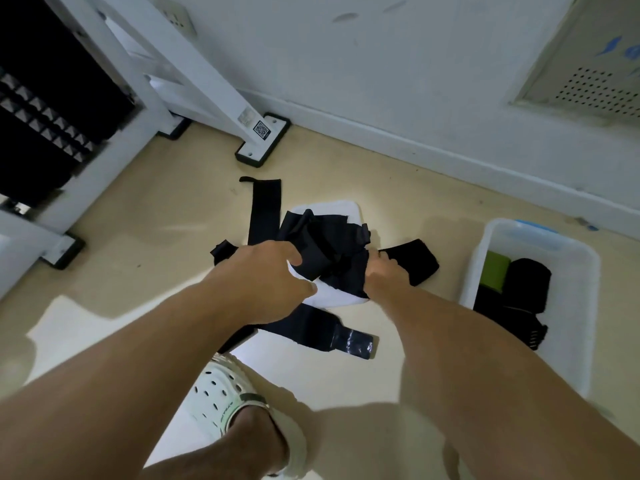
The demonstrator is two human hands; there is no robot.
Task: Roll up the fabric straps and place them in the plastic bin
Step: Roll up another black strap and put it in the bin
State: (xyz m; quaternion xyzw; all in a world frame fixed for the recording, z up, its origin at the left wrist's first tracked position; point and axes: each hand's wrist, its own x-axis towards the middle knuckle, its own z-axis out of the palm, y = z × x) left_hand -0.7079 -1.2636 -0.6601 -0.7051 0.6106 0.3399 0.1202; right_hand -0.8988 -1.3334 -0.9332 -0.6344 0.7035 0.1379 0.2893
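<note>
A heap of black fabric straps [329, 247] lies on a white lid [332, 209] on the floor, with loose ends trailing off it. My left hand [266, 271] reaches over the heap's left side, fingers curled around a dark strap. My right hand [384, 271] grips a strap on the heap's right side, beside a flat black end [415, 261]. One long strap [265, 209] runs away from me, another with a shiny end [353, 344] lies near my foot. The clear plastic bin [581, 271] at the right holds a black roll [526, 282] and a green roll [495, 271].
White table legs with black-edged feet [263, 140] stand behind the heap, and another foot [62, 251] is at the left. A white wall and skirting run across the back. My foot in a white perforated clog [221, 393] is near the bottom centre.
</note>
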